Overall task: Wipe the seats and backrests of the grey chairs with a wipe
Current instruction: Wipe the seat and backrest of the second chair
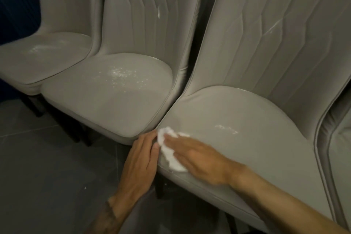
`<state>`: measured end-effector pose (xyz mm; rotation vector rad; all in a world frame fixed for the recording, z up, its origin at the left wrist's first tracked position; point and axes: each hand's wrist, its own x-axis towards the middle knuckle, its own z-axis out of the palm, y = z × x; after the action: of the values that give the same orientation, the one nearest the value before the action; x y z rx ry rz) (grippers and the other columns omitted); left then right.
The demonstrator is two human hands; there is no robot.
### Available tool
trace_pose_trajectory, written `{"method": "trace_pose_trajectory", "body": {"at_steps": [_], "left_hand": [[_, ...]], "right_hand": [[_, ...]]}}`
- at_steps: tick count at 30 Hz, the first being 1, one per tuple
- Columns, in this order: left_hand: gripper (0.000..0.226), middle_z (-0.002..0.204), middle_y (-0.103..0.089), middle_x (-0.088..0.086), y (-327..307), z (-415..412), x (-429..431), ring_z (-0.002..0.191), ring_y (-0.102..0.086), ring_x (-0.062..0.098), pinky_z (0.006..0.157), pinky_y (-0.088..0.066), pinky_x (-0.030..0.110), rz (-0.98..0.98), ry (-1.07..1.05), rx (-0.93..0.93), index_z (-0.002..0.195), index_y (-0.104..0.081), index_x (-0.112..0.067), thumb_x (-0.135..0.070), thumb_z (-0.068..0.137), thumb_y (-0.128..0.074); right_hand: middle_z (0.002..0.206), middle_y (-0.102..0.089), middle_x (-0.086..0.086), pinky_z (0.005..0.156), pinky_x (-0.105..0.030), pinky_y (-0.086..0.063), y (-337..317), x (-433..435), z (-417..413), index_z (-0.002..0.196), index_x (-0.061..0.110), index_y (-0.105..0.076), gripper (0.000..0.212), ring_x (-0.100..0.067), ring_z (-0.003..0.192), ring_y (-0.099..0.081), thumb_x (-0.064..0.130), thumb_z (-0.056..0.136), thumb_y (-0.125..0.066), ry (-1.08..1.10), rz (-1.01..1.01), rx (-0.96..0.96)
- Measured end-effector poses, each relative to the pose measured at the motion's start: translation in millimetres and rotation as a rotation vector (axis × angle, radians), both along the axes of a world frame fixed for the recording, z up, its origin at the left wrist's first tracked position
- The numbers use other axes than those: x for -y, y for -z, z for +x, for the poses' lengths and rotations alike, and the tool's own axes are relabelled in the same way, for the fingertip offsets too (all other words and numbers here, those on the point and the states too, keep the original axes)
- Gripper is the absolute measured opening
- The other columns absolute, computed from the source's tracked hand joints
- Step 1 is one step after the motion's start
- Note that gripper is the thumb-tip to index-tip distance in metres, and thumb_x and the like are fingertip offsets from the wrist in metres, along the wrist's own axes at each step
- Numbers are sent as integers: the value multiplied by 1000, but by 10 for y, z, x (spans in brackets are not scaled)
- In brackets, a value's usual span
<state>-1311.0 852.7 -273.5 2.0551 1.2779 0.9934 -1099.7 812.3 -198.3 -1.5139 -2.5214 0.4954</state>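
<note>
While right hand [197,159] presses wipe [169,150] on seat [247,138], neighbouring seat [106,97] touching

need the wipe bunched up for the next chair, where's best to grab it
Likely the crumpled upper end of the wipe, which bunches up free beyond the fingertips of the right hand. Come from the left, over the edge of the seat, where the left hand touches it; the rest lies flat under the right hand.

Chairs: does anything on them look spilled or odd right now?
White speckles dot the middle seat, with fainter ones on the left seat and the right seat. A white streak marks the middle backrest. They look like spray or residue not yet wiped.
</note>
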Motion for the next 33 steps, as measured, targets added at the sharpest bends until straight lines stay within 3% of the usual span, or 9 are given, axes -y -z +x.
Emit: {"method": "trace_pose_trajectory", "body": {"at_steps": [3, 5, 10, 15, 19, 24, 26, 29, 33], "left_hand": [[36, 125, -45, -25, -25, -2, -33, 119, -48, -6, 97, -33, 2, 12, 24, -57, 139, -48, -39, -46, 109, -29], [42, 119, -44, -20, -28, 13, -50, 113, -51, -1, 90, -40, 8, 16, 36, -53, 140, -49, -37, -50, 108, -26], [55, 124, -42, -22, -9, -55, -60, 119, -49, 2, 96, -39, 14, -12, 60, -54, 146, -48, -35, -61, 105, -22], [52, 122, -40, -22, -7, -8, -40, 115, -47, 0, 91, -35, 9, -9, 22, -83, 145, -50, -33, -54, 106, -23], [47, 116, -38, -20, -28, 28, -52, 108, -48, 5, 86, -37, 13, 7, -2, -98, 139, -54, -31, -50, 107, -25], [37, 112, -39, -11, -121, 239, -44, 100, -45, 9, 83, -46, 32, 8, -106, -100, 118, -56, -26, -51, 106, -32], [44, 120, -44, -7, -168, 376, -39, 105, -43, 10, 88, -43, 34, -22, -154, -98, 118, -55, -25, -58, 102, -32], [53, 135, -52, 1, -205, 502, -5, 118, -49, 21, 94, -45, 42, 30, -208, -261, 127, -56, -22, -57, 103, -26], [60, 145, -53, 5, -215, 507, -37, 129, -50, 25, 101, -43, 45, 81, -160, -409, 138, -53, -20, -57, 105, -21]], "right_hand": [[169, -12, 1, 125, -18, 1, -47, -26, -27, 161, 19, -21, 52, -13, 157, -10, 25, 111, -33, 133, 46, 5], [168, -14, 2, 123, -15, 6, 65, 186, -255, 161, 18, -23, 53, -13, 156, -11, 26, 110, -36, 102, 79, 20], [170, -6, 11, 127, -23, -7, 125, 433, -124, 162, 31, -10, 57, -3, 155, -6, 37, 111, -34, -17, 56, 51], [169, -13, 4, 123, -17, 7, 111, 485, -229, 161, 22, -21, 56, -9, 155, -6, 31, 110, -40, 56, 120, 100], [169, -9, 10, 125, -20, 1, 108, 651, -103, 162, 28, -14, 58, -4, 156, -1, 33, 110, -39, -72, 102, 114], [167, -16, 18, 127, -27, -11, 62, 895, 728, 159, 27, -24, 51, 1, 153, -13, 34, 109, -34, 387, 56, -169], [167, -17, 9, 128, -34, -15, 70, 848, 1104, 159, 18, -26, 55, -9, 155, -15, 29, 107, -39, 587, 109, -101], [166, -19, -9, 128, -30, -10, 61, 453, 1133, 156, 7, -30, 52, -21, 156, -17, 22, 107, -38, 756, 70, -43], [166, -17, -13, 127, -26, -4, 154, 173, 415, 158, 5, -26, 52, -24, 156, -14, 20, 109, -38, 429, 95, -42]]}}
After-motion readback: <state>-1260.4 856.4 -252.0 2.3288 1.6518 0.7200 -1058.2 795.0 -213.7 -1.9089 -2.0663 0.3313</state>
